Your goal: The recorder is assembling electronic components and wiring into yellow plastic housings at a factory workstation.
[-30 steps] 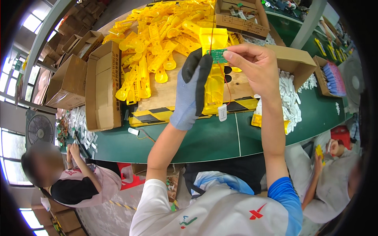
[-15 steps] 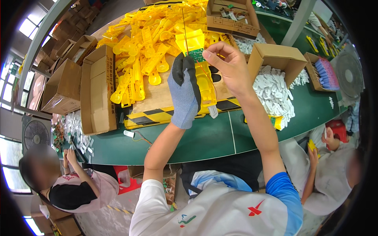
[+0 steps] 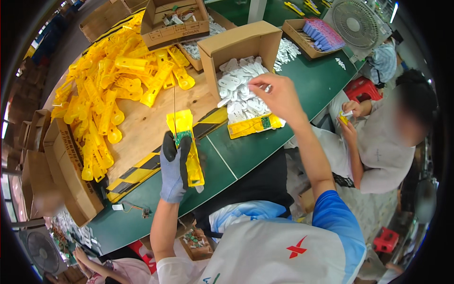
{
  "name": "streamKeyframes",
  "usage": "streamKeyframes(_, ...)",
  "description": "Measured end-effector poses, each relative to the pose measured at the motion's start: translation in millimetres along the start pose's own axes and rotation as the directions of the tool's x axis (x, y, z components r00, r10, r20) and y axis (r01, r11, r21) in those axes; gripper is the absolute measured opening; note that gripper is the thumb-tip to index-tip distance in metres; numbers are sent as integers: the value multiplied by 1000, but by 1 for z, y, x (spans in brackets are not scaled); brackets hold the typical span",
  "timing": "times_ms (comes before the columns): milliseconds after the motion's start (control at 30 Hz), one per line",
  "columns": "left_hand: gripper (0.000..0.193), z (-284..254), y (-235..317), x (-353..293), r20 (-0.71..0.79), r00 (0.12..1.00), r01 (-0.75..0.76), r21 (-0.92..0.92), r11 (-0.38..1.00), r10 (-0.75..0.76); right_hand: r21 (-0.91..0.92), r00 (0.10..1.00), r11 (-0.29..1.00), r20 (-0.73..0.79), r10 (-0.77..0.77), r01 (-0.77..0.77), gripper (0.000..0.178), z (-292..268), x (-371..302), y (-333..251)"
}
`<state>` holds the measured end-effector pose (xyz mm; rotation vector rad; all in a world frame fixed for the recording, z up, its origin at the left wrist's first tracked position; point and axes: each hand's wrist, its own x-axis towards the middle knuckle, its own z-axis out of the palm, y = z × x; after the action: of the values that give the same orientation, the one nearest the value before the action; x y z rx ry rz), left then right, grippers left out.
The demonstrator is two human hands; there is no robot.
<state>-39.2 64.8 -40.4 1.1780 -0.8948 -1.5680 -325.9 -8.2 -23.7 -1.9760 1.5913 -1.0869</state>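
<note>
My left hand [image 3: 173, 166], in a blue-grey glove with black fingertips, grips a yellow plastic housing [image 3: 194, 166]. A small green circuit board [image 3: 181, 137] lies across the housing near my thumb, and a thin dark wire rises from it. My bare right hand [image 3: 281, 98] reaches over a heap of white plastic pieces [image 3: 240, 84]. Its thumb and forefinger are pinched at the heap's right side; what lies between them is too small to tell. The heap spills from a tipped cardboard box [image 3: 257, 36]. Along its front edge rests another yellow housing [image 3: 246, 128] with a green board.
Many yellow housings [image 3: 101, 90] are piled on a wooden board with black-and-yellow edging. Cardboard boxes stand left and behind, including a long one [image 3: 66, 165]. A wired white connector [image 3: 117, 207] lies on the green table [image 3: 213, 165]. Co-workers sit on both sides.
My view has turned to the right. My right hand has left the circuit board and moved right to the white pieces. The left hand has drawn the housing lower and nearer.
</note>
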Motion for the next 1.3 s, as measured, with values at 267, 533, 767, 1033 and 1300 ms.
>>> streamKeyframes(267,48,-3,-64,2,-36,997,53,-238,970,-63,-358,891,816,157,-426,453,16,2,11,82)
streamKeyframes(533,46,21,-60,-13,-126,975,-203,-197,959,181,448,965,854,115,237,-264,25,86,-57,-32)
streamKeyframes(767,46,18,-65,-15,-195,956,-232,-41,972,220,551,941,767,261,215,-329,28,106,-72,-65)
streamKeyframes(1033,45,18,-69,-10,-219,956,-204,-7,979,198,646,864,584,451,226,-491,31,103,-66,-59)
streamKeyframes(1300,43,14,-78,-8,-136,977,-176,-86,981,163,651,866,591,464,188,-477,36,111,-77,-37)
